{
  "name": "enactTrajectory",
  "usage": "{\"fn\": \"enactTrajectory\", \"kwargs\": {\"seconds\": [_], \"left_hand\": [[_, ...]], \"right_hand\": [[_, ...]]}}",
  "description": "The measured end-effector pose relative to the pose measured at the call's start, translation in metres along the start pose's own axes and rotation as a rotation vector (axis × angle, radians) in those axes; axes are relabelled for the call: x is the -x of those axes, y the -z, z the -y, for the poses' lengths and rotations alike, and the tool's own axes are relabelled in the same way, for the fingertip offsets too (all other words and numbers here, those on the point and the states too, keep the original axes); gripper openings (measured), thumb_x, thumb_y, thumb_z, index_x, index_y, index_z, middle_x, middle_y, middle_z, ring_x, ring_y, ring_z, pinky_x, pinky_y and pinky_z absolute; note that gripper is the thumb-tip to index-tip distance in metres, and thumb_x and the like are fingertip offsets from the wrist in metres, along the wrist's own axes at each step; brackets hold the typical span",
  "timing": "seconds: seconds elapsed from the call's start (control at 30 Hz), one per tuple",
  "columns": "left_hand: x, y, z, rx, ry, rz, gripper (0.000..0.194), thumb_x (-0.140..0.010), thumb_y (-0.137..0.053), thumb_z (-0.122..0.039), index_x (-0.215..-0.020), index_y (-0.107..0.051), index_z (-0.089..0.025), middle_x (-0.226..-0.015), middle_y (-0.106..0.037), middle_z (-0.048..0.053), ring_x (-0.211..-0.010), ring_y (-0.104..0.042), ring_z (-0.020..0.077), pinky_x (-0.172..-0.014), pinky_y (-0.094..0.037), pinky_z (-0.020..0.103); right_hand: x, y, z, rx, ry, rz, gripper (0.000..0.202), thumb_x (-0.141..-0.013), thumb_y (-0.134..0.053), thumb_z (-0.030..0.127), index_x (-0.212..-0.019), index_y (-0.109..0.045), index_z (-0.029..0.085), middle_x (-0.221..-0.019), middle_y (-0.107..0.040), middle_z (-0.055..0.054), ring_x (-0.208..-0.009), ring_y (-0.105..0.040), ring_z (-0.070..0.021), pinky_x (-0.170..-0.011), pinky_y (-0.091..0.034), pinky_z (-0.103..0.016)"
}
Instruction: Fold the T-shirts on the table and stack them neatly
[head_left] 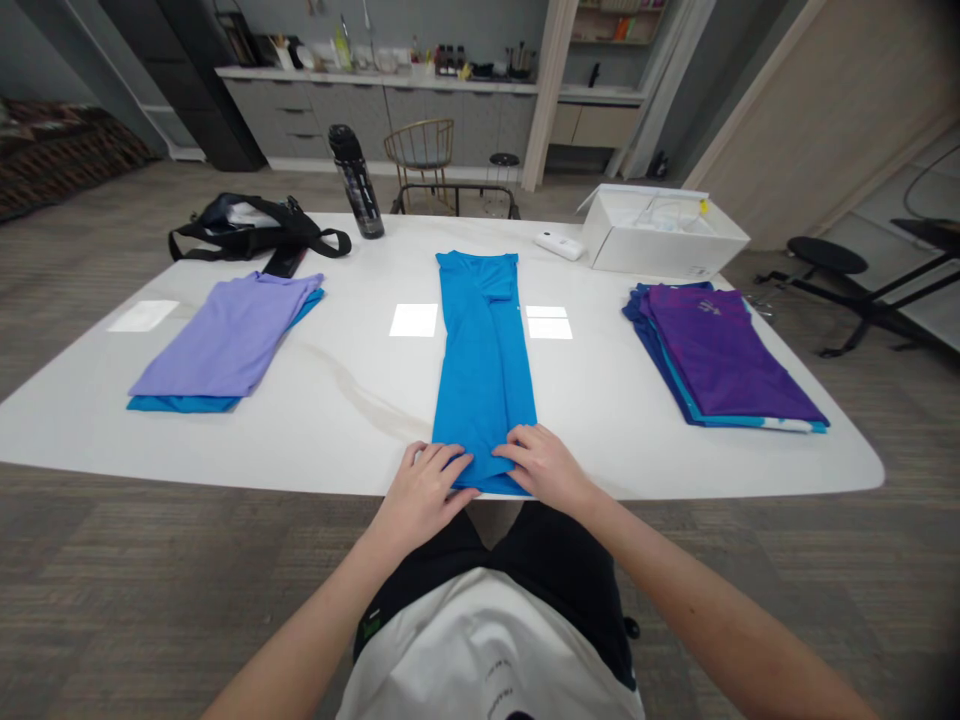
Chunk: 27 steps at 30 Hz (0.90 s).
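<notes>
Where the blue shirt (pixel 476 375) reaches the near edge of the white table (pixel 600 440), I observe the left hand (pixel 426 490) and right hand (pixel 550 470) half-curled, fingertips on the cloth; I cannot tell whether either grips it. The shirt lies flat, folded lengthwise into a narrow strip, with an overlapping layer along its length and creases at its far end.

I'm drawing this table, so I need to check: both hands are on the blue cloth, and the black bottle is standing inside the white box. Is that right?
Not quite: the head view shows the black bottle standing on the table, apart from the white box. The left hand and right hand are indeed on the blue cloth.
</notes>
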<state>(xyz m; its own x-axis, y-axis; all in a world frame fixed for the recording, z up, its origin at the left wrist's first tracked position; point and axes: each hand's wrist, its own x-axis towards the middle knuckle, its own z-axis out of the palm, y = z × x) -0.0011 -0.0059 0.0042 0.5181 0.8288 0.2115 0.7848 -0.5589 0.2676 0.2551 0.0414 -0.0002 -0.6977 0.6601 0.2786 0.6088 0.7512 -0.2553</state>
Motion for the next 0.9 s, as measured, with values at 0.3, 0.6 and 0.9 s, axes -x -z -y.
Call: {"fn": "enactTrajectory", "kwargs": {"seconds": [0.3, 0.6, 0.9], "left_hand": [[0.001, 0.006, 0.0, -0.005, -0.097, -0.119, 0.027, -0.102, -0.044, -0.013, -0.12, -0.064, -0.018, -0.109, -0.07, 0.009, -0.101, -0.063, 0.0229, -0.093, -0.049, 0.041], [0.02, 0.011, 0.005, 0.075, -0.223, 0.056, 0.032, -0.098, -0.05, -0.009, -0.124, -0.065, -0.021, -0.111, -0.073, 0.008, -0.103, -0.066, 0.0219, -0.088, -0.054, 0.04], [0.025, 0.015, 0.003, 0.162, -0.205, 0.089, 0.028, -0.1, -0.051, -0.014, -0.121, -0.068, -0.021, -0.111, -0.075, 0.006, -0.101, -0.069, 0.0197, -0.093, -0.055, 0.037]], "right_hand": [[0.014, 0.003, 0.013, -0.078, -0.12, -0.092, 0.022, -0.095, -0.061, 0.019, -0.114, -0.072, 0.022, -0.1, -0.065, -0.009, -0.091, -0.061, -0.023, -0.081, -0.051, -0.038], [0.04, 0.008, 0.008, -0.006, -0.016, 0.027, 0.022, -0.1, -0.057, 0.024, -0.115, -0.072, 0.021, -0.093, -0.064, -0.008, -0.082, -0.059, -0.0202, -0.075, -0.046, -0.036], [0.045, 0.019, 0.016, -0.04, -0.009, 0.076, 0.027, -0.103, -0.054, 0.036, -0.116, -0.074, 0.023, -0.09, -0.064, -0.008, -0.083, -0.059, -0.0206, -0.076, -0.043, -0.036]]}}
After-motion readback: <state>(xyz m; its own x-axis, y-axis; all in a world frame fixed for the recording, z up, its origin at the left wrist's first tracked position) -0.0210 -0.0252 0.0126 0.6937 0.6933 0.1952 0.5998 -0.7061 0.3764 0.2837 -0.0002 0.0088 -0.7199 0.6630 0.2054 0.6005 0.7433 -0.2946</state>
